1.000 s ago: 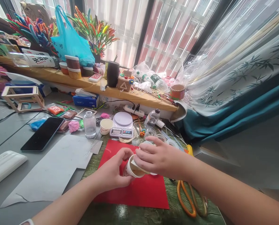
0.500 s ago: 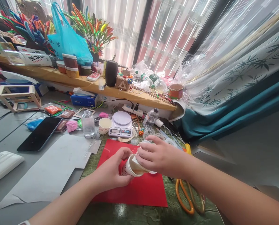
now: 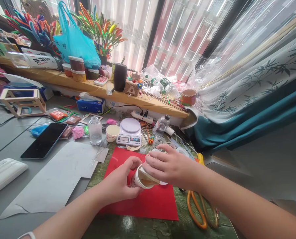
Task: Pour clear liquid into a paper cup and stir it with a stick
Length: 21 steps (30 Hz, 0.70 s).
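My left hand (image 3: pixel 125 181) is wrapped round a white paper cup (image 3: pixel 136 180), its mouth leaning to the right. Over that mouth, my right hand (image 3: pixel 163 162) grips what looks like a second white paper cup (image 3: pixel 148 173), tipped so its rim sits at the first cup's opening. Fingers hide most of this second cup. Both cups are above a red sheet (image 3: pixel 143 205) on the green tabletop. A small white round piece (image 3: pixel 163 183) shows partly beneath my right hand.
A kitchen scale (image 3: pixel 129 132), another paper cup (image 3: pixel 112 133) and a clear bottle (image 3: pixel 95 132) stand behind the red sheet. Orange-handled scissors (image 3: pixel 196 212) lie right, under my forearm. A phone (image 3: pixel 43 141) and white paper (image 3: pixel 55 176) lie left.
The view has shifted slightly. My hands hold nearly the same pose, with the right-hand cup tipped a little differently over the left one.
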### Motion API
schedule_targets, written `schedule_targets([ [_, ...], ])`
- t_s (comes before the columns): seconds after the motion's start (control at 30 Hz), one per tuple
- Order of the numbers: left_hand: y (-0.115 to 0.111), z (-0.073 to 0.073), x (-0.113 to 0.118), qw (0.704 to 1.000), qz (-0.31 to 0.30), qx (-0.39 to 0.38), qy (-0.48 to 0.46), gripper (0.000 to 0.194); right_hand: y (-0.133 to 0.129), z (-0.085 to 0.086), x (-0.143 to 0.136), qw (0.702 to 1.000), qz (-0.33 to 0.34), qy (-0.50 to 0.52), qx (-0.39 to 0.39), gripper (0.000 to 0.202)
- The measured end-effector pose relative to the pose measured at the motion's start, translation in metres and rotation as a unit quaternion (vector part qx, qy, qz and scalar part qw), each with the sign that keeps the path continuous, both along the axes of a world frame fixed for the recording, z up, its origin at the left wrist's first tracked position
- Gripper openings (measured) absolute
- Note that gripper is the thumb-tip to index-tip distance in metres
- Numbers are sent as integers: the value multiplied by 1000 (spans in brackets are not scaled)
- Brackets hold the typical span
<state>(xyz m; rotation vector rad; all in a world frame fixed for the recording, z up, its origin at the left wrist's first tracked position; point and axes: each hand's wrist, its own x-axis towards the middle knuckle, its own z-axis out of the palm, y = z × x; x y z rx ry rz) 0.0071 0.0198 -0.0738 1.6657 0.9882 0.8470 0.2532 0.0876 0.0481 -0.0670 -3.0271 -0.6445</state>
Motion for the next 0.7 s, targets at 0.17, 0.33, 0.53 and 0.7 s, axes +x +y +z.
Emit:
schedule_targets([
  [0.17,-1,-1,-1,999,24,25,0,58,0,-11,6,993,-52,66,-84,32],
  [0.33,0,1,-1,997,56,53,-24,53,-5,-27,16,899,-216,210,-319,39],
  [0.53,9,-2,-4,985,156,69,-30,55,-29,-46,23,682,-412,365,-482,57],
  [0.7,21,-4,-12,957,282,51,52,65,-76,-98,21,491,-442,511,-551,68],
])
